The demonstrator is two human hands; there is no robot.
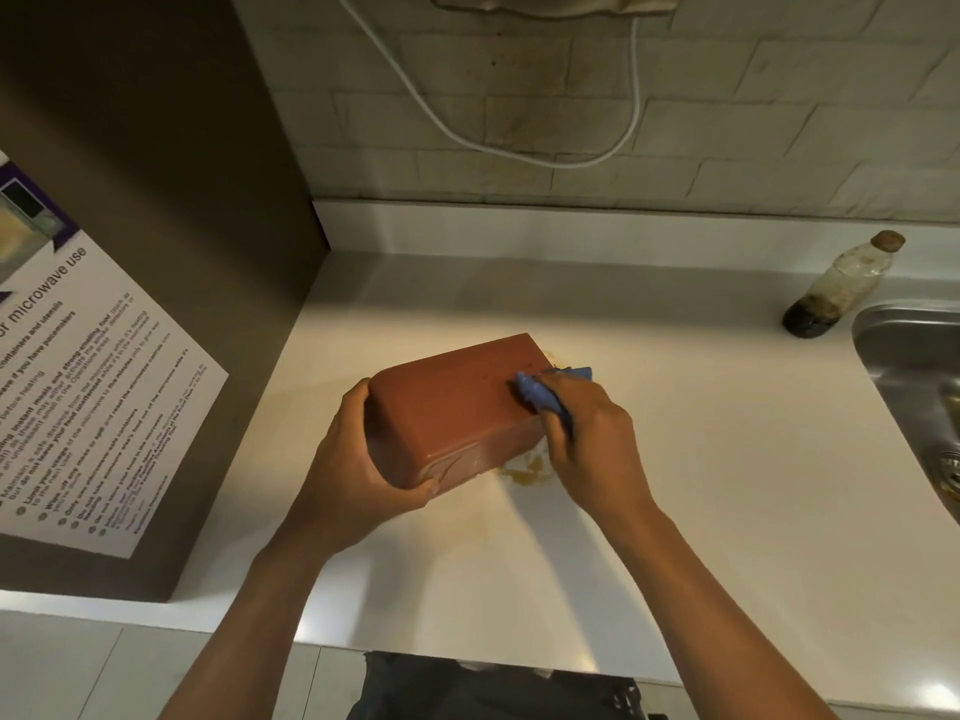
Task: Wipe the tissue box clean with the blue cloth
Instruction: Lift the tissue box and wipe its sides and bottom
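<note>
Left hand (358, 459) grips tilted tissue box (457, 407) (right hand (587, 433) presses blue cloth (540, 392)).

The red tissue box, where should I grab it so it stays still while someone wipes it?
Probably at its near short end, coming from the left, as the left hand does now: fingers round the tissue box's rounded corner. The box sits tilted on the counter, and that leaves the top free for the blue cloth in the right hand.
</note>
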